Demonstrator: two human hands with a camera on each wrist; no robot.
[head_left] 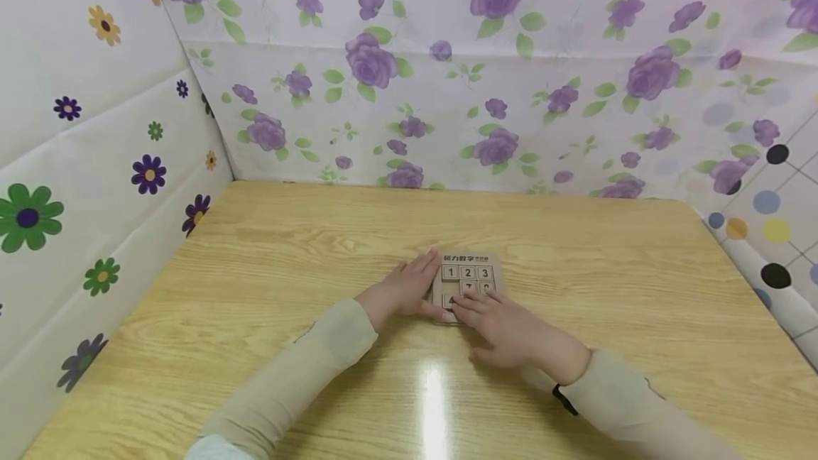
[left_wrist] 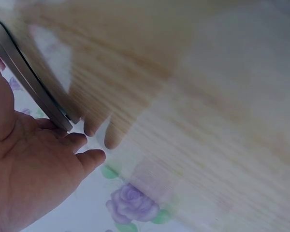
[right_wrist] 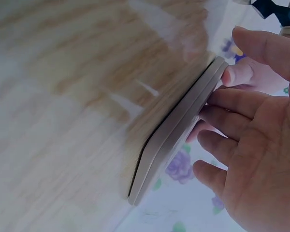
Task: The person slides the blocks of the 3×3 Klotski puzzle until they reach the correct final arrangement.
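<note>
On the tabletop (head_left: 345,247): the puzzle (head_left: 469,278) is laid flat, near the middle.
Left hand (head_left: 409,291): the fingers are held straight along the puzzle's left edge; the thumb is placed at its near left corner.
Right hand (head_left: 508,329): the fingers are extended, uncurled, over the lower right tiles (head_left: 468,272), partly hiding them.
Far row: 1, 2 and 3 are lined up.

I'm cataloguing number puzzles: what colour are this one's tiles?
The tiles are light beige with dark digits, clearest in the head view.
</note>
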